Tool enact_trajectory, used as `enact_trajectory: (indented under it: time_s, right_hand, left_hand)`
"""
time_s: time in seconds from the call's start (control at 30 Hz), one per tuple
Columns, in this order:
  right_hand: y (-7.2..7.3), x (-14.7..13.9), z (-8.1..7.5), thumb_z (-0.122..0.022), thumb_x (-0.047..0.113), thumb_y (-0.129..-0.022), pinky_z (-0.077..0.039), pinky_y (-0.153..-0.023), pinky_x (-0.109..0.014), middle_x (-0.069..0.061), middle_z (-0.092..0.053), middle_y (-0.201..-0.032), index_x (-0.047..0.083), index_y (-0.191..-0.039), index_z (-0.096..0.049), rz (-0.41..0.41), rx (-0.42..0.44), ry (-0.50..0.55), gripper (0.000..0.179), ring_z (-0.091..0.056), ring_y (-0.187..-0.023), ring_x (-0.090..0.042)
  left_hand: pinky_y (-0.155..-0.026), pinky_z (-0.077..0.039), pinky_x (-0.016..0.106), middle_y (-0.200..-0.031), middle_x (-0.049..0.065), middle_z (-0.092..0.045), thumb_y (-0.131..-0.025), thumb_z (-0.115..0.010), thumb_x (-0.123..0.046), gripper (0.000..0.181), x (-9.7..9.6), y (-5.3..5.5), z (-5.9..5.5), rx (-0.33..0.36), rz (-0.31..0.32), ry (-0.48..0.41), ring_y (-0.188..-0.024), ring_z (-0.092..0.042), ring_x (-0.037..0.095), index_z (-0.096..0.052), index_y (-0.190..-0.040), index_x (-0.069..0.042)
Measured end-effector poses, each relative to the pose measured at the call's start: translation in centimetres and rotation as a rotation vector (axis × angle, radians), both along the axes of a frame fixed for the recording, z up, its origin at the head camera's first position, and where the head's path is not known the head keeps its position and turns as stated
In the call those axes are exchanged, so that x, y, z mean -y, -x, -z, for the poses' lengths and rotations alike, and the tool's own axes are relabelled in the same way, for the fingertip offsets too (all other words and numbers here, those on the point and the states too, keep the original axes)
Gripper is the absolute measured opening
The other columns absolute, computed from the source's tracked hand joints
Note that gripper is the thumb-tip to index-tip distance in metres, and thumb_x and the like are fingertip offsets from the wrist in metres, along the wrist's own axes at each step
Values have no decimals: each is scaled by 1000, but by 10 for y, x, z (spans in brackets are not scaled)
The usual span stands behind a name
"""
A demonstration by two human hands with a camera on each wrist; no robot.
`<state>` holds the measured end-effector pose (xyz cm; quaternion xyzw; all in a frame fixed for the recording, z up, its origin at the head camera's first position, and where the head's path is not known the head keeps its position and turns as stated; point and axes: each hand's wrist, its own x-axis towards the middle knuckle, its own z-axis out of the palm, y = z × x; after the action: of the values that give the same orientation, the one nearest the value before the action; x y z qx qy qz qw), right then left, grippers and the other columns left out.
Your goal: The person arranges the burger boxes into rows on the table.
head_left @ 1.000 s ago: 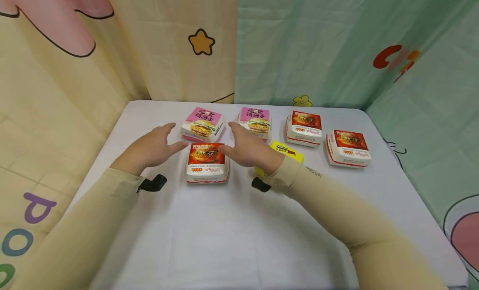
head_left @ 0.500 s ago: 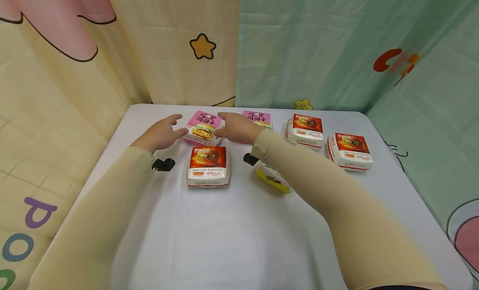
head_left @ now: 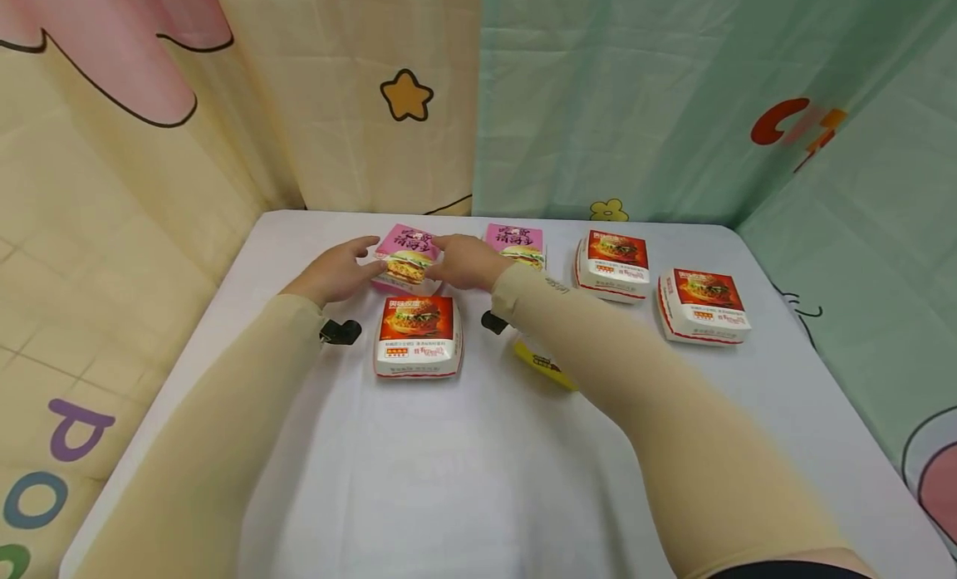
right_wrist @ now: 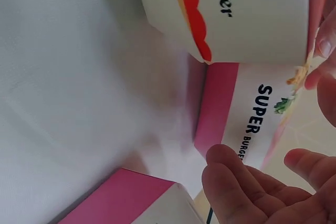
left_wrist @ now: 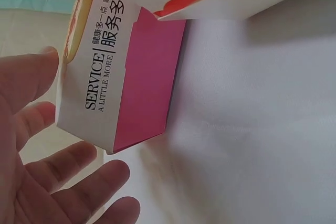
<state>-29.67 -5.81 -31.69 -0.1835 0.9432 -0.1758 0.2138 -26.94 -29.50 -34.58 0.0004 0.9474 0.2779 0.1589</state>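
A pink-and-white burger box [head_left: 407, 261] sits near the back left of the table, its lid printed with a burger. My left hand [head_left: 338, 272] is at its left side, thumb close to the lid and fingers loosely spread in the left wrist view. On the other side is my right hand [head_left: 469, 263], with fingertips overlapping the end marked SUPER BURGER [right_wrist: 257, 111] in the right wrist view; firm contact cannot be told. Just in front of this box stands a red-and-white burger box [head_left: 419, 338].
A second pink burger box [head_left: 517, 240] is partly behind my right hand. Two more red-and-white boxes, one nearer the middle [head_left: 613, 266] and one farther right [head_left: 704, 306], stand to the right. A yellow box [head_left: 542, 365] is mostly covered by my right sleeve. Curtains [head_left: 598, 89] hang behind the table [head_left: 419, 479].
Both hands have moved away from the front red box, up to the sides of the left pink box, and drawn nearer each other. My right sleeve now covers more of the yellow box.
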Motion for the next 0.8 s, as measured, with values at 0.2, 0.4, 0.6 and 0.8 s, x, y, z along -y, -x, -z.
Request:
enact_trajectory:
  time_s: [0.2, 0.4, 0.6, 0.8]
  right_hand:
    - [0, 5, 4, -67, 46, -102, -44, -120, -43, -7, -54, -158, 21, -162, -42, 9, 1, -13, 70, -55, -135, -24]
    - [1, 6, 10, -66, 45, -103, -44, -119, -41, -9, -61, -150, 14, -157, -47, -35, -59, -55, 65, -57, -126, -23]
    - [3, 8, 13, -66, 47, -103, -43, -121, -42, -8, -58, -154, 15, -160, -44, -24, -35, -49, 70, -56, -128, -23]
    - [6, 6, 16, -66, 49, -102, -40, -123, -42, -8, -54, -159, 16, -163, -40, -28, -41, -58, 74, -55, -136, -24]
  left_hand:
    - [-122, -30, 70, -165, 24, -40, -106, -55, -53, 74, -1, 3, 7, -2, -7, 0, -151, -37, 48, -28, -168, -21]
    - [-121, -34, 67, -161, 24, -44, -104, -57, -53, 75, -4, 3, 9, -10, -18, -27, -147, -43, 46, -32, -166, -18]
    - [-121, -34, 66, -158, 26, -47, -104, -60, -49, 73, -4, 3, 7, -25, -17, -36, -146, -44, 46, -37, -163, -14]
    - [-122, -34, 66, -160, 25, -46, -103, -61, -51, 74, -6, 2, 5, -1, -38, -57, -147, -43, 46, -37, -163, -15]
